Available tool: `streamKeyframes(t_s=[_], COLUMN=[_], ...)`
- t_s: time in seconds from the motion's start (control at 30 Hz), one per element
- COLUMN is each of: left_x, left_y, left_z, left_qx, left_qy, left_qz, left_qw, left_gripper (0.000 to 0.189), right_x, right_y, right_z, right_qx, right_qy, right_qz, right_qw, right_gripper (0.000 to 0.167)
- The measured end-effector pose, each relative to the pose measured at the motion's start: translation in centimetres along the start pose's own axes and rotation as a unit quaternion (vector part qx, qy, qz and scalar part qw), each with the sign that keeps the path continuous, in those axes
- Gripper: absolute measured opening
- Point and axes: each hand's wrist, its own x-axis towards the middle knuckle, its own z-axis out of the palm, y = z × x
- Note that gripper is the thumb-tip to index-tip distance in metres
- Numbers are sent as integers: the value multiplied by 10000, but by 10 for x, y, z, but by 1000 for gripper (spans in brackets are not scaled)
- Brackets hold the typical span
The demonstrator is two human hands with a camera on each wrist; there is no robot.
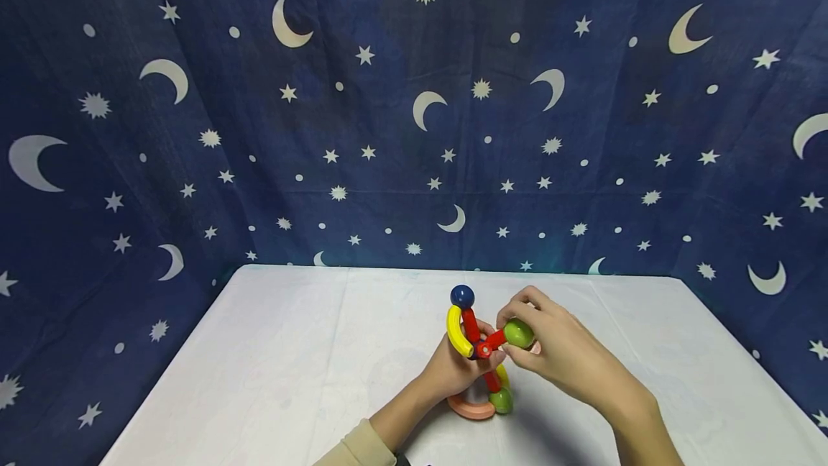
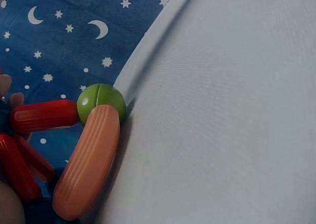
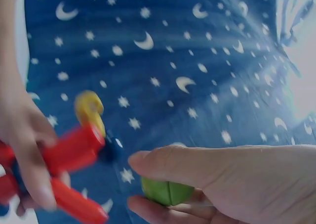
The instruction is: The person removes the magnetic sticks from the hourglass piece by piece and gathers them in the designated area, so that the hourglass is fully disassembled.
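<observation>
My left hand grips a stick-and-ball toy structure around its middle joint, a dark blue ball with red rods branching from it. Up top are another blue ball, a red rod and a curved yellow stick. Lower down, a green ball joins a red rod and a curved orange stick. Between thumb and fingers, my right hand pinches a second green ball. That ball stands apart from the red rods in the right wrist view.
The structure's lower end is at the white tabletop, near its front. A dark blue cloth printed with moons and stars hangs behind the table and along its sides.
</observation>
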Motion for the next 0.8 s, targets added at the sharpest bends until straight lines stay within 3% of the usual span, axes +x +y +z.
streamKeyframes(t_s=[0.13,0.4,0.63,0.8], left_x=[3,3,3,4], left_y=[-11,-13,-14,-15], left_z=[2,2,2,3], left_qx=[85,173,176,122], left_qy=[65,93,96,75], left_qz=[-176,-188,-266,-311], left_qw=[9998,9996,9994,9994], left_gripper=[33,33,32,31], right_x=[-3,-8,-22,-36], right_y=[23,92,163,202], right_z=[-13,-23,-5,16], right_qx=[268,476,560,772], right_qy=[-85,74,360,145], right_qz=[214,879,1143,1847], right_qw=[9994,9950,9912,9797], right_gripper=[26,40,39,47])
